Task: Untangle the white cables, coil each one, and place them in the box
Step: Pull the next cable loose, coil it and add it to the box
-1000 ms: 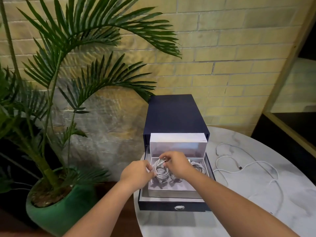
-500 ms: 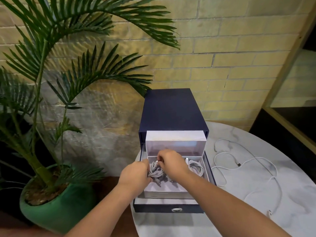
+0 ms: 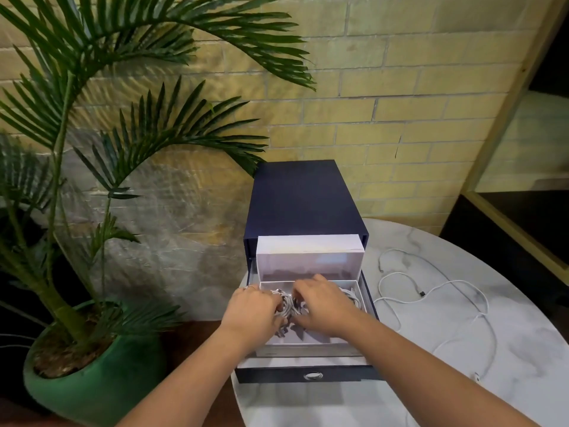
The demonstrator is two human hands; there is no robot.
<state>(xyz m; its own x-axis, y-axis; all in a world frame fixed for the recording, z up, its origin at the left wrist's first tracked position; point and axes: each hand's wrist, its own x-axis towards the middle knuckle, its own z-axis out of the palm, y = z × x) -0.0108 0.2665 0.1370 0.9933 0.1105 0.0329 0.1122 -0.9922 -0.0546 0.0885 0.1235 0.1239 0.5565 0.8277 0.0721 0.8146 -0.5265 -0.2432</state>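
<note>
1. The bundle of coiled thin white cable is sitting inside the open white cardboard box, in its left half. A 2nd white coil is lying against the box's right wall.
2. The left hand is curling its fingers over the bundle's left side. The right hand is curling its fingertips down onto the bundle's right side. Whether either is pinching single loops is hidden.
3. The cable is looking light, soft and springy, so its loops are probably trying to open. Gripping across the whole bundle seems safer than tugging 1 strand.
4. The white box is resting in the pulled-out drawer of a navy blue case.
5. 1 loose white cable is sprawling over the round marble table, well apart from the box and not yet coiled. Its plug end looks like the natural starting point.
</note>
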